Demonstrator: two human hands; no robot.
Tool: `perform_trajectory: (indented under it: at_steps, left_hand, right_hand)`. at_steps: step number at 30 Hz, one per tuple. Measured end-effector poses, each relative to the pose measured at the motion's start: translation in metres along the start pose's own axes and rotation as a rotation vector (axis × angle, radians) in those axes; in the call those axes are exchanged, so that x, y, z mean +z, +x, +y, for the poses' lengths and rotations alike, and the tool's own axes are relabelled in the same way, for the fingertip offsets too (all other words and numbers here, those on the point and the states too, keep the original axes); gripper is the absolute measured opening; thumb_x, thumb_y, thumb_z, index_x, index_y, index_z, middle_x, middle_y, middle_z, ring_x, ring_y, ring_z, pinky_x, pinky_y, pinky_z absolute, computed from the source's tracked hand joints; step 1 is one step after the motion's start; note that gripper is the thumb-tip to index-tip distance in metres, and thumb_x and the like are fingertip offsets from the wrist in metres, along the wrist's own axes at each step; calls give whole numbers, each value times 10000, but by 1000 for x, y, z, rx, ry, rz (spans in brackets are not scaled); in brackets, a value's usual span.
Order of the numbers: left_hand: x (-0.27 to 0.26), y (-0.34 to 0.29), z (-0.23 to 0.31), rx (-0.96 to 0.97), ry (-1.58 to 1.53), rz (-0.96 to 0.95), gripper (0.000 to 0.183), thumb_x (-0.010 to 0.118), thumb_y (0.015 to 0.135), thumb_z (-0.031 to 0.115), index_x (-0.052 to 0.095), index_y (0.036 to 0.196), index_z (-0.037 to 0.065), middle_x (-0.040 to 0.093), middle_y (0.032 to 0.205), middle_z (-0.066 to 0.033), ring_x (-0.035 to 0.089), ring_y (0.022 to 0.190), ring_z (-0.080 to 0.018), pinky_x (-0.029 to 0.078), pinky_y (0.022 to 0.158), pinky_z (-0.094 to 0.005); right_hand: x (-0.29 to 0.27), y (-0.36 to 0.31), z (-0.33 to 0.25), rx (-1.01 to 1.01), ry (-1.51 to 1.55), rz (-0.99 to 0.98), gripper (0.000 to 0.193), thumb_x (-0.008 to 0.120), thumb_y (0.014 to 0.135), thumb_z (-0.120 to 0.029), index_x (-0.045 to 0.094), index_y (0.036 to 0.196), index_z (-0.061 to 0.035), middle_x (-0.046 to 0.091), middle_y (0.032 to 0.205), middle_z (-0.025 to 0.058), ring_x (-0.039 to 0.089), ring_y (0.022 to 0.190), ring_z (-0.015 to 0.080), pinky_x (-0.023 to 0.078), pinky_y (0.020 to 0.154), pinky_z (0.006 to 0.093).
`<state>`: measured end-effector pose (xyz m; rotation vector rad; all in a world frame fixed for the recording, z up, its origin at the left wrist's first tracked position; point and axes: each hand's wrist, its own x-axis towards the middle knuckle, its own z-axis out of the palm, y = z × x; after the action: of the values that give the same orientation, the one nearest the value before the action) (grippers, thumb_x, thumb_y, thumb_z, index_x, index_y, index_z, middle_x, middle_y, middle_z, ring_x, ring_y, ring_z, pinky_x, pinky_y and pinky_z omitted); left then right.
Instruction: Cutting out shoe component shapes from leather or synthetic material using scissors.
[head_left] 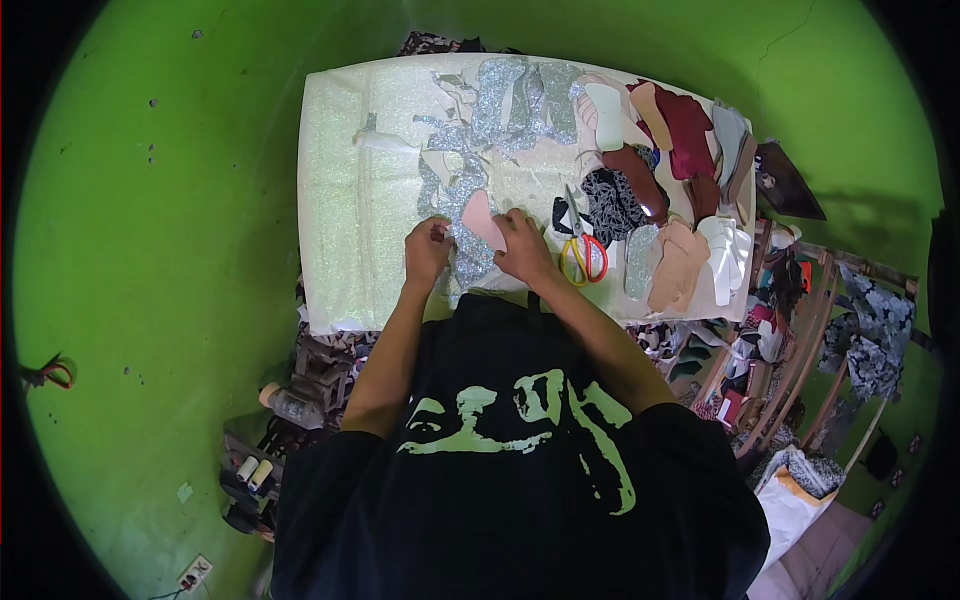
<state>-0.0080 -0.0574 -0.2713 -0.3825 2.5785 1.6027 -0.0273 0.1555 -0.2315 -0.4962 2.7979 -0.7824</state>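
A pink insole-shaped piece [480, 214] lies at a slant over silvery glitter fabric [470, 258] near the middle of the table. My right hand [524, 246] has its fingers bent at the piece's lower right edge and grips it there. On the other side, my left hand [428, 250] is closed, fingertips together by the left edge of the glitter fabric. What its fingers hold is too small to make out. Just right of my right hand lie scissors [574, 235] with red and yellow handles, their blades pointing away over a small black scrap.
The white table [335, 200] carries cut glitter pieces [500, 95] at the back. To the right are black patterned fabric [612, 200], maroon material [685, 135] and a stack of tan insole shapes [678, 265]. A wooden rack [800, 350] with scraps stands at right.
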Motion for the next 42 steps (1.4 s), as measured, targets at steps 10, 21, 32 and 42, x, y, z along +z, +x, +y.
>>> perform_trajectory:
  at_steps: [10,21,32,42]
  left_hand:
    - [-2,-2,12,30,71,60,268,773,765,78,695,1018,37,666,898,-97,654,765,-184,530,718,-307]
    - [10,16,48,636,551,-345,619,759,690,62,599,1283,136,519,1356,-106,446,1313,-315,367,1095,-424]
    - [6,49,85,363,642,-503,168,750,752,122,730,918,129,720,938,-71,641,970,-281,339,996,-443]
    - [0,64,45,-460,-494,-498,484,608,979,200,402,1416,168,550,995,-23,537,768,-147,516,750,-342]
  right_hand:
    - [3,13,31,570,719,280,126,668,736,-45,639,852,-7,664,742,104,630,681,212,495,685,303]
    - [2,9,45,795,1315,431,124,566,822,-36,633,917,7,605,839,45,580,753,143,474,710,271]
    - [-34,-26,47,861,1656,323,156,518,797,-72,588,935,-52,643,905,70,648,767,194,558,727,367]
    - [-41,-1,14,613,1376,204,206,618,912,-112,612,1102,-33,653,1062,69,658,904,169,580,788,348]
